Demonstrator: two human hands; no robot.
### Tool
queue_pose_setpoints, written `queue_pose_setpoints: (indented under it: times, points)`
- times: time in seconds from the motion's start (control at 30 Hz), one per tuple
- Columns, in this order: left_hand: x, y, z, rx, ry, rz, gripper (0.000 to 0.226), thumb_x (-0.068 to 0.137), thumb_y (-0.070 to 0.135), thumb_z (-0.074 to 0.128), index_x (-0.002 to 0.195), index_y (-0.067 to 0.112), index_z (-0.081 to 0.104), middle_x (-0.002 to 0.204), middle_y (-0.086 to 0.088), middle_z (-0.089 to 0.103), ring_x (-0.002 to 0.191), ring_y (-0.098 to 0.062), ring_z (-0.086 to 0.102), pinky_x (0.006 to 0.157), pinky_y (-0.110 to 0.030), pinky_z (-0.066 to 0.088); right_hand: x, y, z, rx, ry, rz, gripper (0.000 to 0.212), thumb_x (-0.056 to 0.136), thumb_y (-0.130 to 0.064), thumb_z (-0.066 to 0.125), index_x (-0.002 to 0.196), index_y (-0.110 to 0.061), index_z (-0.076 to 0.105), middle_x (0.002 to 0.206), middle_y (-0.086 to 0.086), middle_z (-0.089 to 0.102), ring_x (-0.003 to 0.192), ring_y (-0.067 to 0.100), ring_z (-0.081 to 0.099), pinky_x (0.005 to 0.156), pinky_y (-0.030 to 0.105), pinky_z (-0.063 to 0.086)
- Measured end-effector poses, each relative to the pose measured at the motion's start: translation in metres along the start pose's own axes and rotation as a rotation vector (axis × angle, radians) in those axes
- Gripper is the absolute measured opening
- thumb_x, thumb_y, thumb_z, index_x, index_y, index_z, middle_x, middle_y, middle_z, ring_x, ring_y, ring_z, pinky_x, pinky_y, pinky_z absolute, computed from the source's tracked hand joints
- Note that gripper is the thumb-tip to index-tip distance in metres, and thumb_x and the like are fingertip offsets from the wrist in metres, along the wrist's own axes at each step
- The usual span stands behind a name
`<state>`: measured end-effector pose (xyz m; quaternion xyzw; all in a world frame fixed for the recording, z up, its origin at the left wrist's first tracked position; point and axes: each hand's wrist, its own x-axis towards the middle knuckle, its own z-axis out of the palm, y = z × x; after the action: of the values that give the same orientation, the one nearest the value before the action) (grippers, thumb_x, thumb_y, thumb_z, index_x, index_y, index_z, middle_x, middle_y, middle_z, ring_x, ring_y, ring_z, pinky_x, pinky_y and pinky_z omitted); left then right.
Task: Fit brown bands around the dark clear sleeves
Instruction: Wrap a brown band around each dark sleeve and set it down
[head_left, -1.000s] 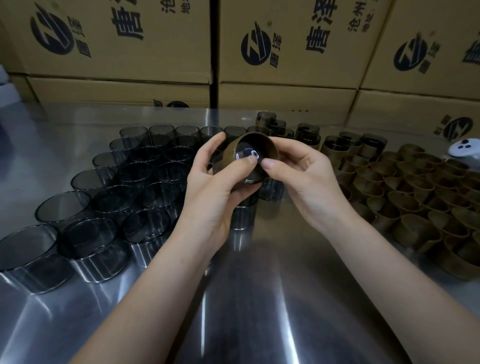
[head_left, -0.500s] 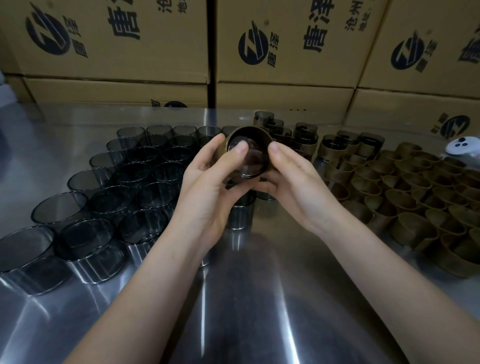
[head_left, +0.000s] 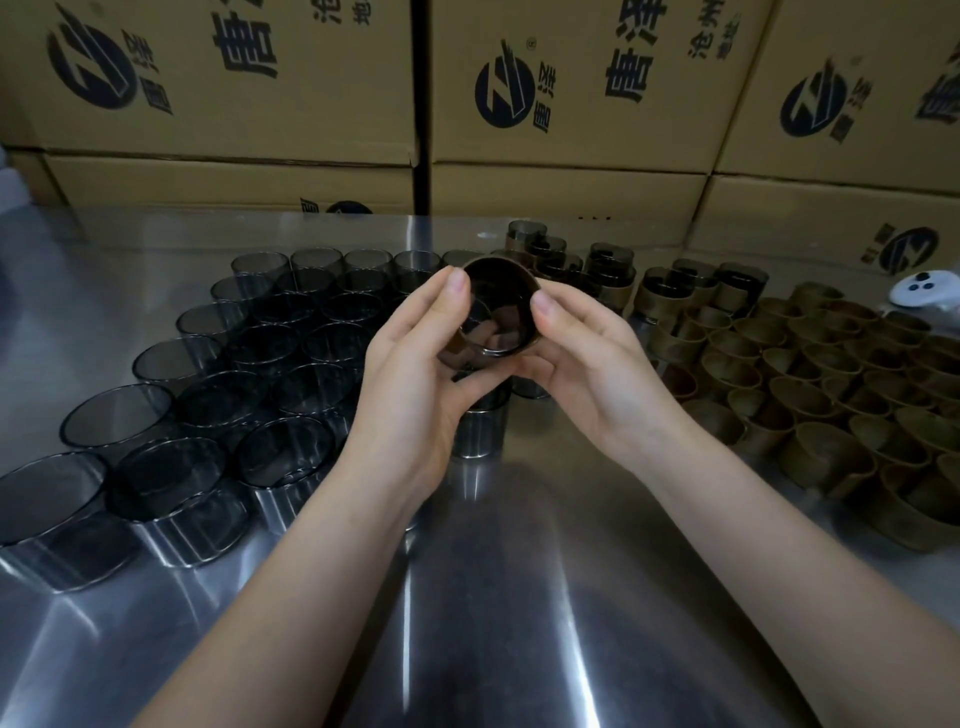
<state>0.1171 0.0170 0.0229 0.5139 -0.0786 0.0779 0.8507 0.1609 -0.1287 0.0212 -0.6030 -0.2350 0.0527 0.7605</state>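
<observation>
Both hands clamp one piece between them: the left hand (head_left: 410, 384) grips its left side, the right hand (head_left: 587, 364) its right side, thumbs on the rim. The dark clear sleeve (head_left: 493, 306), with the brown band (head_left: 514, 262) around it, is above the table (head_left: 493, 597). Its open end faces the person, so the band probably must slide along this axis.

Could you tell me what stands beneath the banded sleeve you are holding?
A bare dark sleeve stands on the steel table below the banded sleeve; the left hand covers its top, so its rim is hidden.
</observation>
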Motion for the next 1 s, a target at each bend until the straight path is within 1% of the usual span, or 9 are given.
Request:
queue_pose_setpoints:
  times: [0.27,0.4,0.47,0.63,0.73,0.87,0.93,0.97,1.0]
  points:
    - [0.0005,0.0003,-0.0002,-0.053,0.017,-0.029,0.042,0.099,0.030,0.053,0.130,0.003,0.060,0.125,-0.015,0.067,0.115,-0.026,0.067,0.088,-0.041,0.058,0.0018,0.0026,-0.0018,0.073,0.006,0.024,0.040,0.089,-0.022,0.057,0.126,-0.007,0.060,0.121,0.014,0.067,0.112,0.029,0.064,0.094,0.039,0.052]
    - [-0.0001,0.0019,0.0018,-0.081,0.024,-0.042,0.059,0.090,0.036,0.056,0.139,0.004,0.052,0.130,-0.016,0.064,0.118,-0.028,0.065,0.092,-0.045,0.057,0.0033,0.0048,-0.0021,0.153,0.008,0.037,0.038,0.086,-0.021,0.058,0.121,-0.007,0.062,0.117,0.011,0.068,0.108,0.025,0.064,0.094,0.038,0.050]
    - [-0.0006,0.0021,0.0029,-0.099,0.027,-0.046,0.062,0.088,0.037,0.056,0.141,0.005,0.050,0.131,-0.015,0.064,0.119,-0.028,0.064,0.091,-0.045,0.057,0.0040,0.0055,-0.0021,0.189,0.011,0.042,0.037,0.084,-0.020,0.058,0.119,-0.007,0.062,0.117,0.011,0.067,0.108,0.026,0.063,0.095,0.038,0.048]
    - [0.0001,0.0027,0.0033,-0.153,0.020,-0.073,0.063,0.087,0.039,0.057,0.142,0.009,0.049,0.131,-0.014,0.064,0.118,-0.030,0.065,0.091,-0.046,0.057,0.0053,0.0051,-0.0019,0.237,0.026,0.049,0.037,0.083,-0.019,0.058,0.118,-0.006,0.061,0.112,0.009,0.068,0.103,0.021,0.064,0.089,0.030,0.050]
    - [0.0016,0.0042,0.0014,-0.137,0.020,-0.090,0.061,0.086,0.041,0.057,0.140,0.012,0.052,0.130,-0.013,0.065,0.118,-0.032,0.064,0.090,-0.047,0.058,0.0049,0.0026,-0.0016,0.236,0.038,0.066,0.039,0.083,-0.027,0.064,0.117,-0.007,0.062,0.110,0.008,0.069,0.100,0.021,0.063,0.086,0.030,0.049]
    - [0.0010,0.0034,0.0008,-0.009,0.009,-0.092,0.051,0.088,0.044,0.055,0.122,0.007,0.065,0.123,-0.017,0.068,0.116,-0.034,0.065,0.085,-0.043,0.059,0.0038,0.0010,0.0015,0.267,0.088,0.144,0.041,0.094,-0.043,0.050,0.110,-0.011,0.070,0.113,0.014,0.068,0.108,0.031,0.059,0.095,0.038,0.048]
    - [0.0004,0.0024,0.0018,0.054,-0.022,-0.069,0.048,0.092,0.039,0.057,0.126,0.005,0.063,0.125,-0.018,0.066,0.116,-0.034,0.064,0.085,-0.044,0.059,0.0029,0.0005,0.0035,0.317,0.148,0.193,0.052,0.098,-0.046,0.043,0.124,-0.004,0.062,0.123,0.019,0.066,0.119,0.036,0.059,0.103,0.043,0.045]
    - [0.0001,0.0019,0.0024,0.081,-0.041,-0.060,0.045,0.093,0.036,0.060,0.127,0.007,0.062,0.126,-0.017,0.066,0.117,-0.033,0.064,0.086,-0.045,0.059,0.0020,-0.0002,0.0046,0.341,0.175,0.214,0.056,0.099,-0.047,0.041,0.130,-0.002,0.057,0.127,0.020,0.063,0.122,0.035,0.058,0.104,0.044,0.046]
    - [-0.0001,0.0012,0.0028,0.107,-0.057,-0.056,0.044,0.091,0.033,0.062,0.128,0.010,0.062,0.126,-0.015,0.066,0.116,-0.030,0.065,0.086,-0.046,0.059,0.0009,-0.0009,0.0053,0.360,0.200,0.233,0.057,0.100,-0.047,0.040,0.131,-0.002,0.056,0.127,0.020,0.063,0.120,0.033,0.060,0.101,0.043,0.050]
